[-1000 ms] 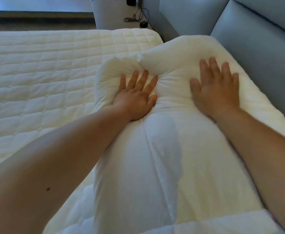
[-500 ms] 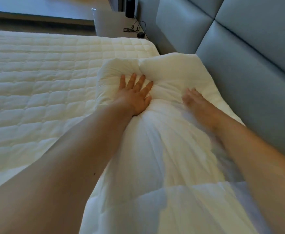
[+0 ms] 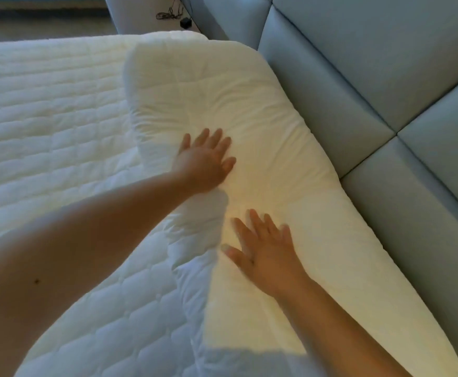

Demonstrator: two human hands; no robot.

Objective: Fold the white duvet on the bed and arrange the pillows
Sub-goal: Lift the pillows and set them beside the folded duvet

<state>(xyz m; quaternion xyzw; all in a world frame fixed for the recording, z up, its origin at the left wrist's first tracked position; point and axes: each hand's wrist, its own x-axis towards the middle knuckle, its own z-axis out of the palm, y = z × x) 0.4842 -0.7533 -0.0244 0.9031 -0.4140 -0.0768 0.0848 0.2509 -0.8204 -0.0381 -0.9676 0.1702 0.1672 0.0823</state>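
A long folded white duvet lies along the head of the bed, against the grey padded headboard. My left hand rests flat on its middle, fingers spread and pointing toward the far end. Closer to me, my right hand also lies flat on the duvet, palm down, fingers apart. Neither hand grips the fabric. No pillow can be told apart from the duvet.
The quilted white mattress cover stretches to the left. Beyond the bed's far corner stands a grey bedside table with a black cable and plug. The headboard closes off the right side.
My right hand has slid back toward me along the duvet. The pinched bunch under my left hand has flattened out and the far end looks smoother. The view has tilted down.
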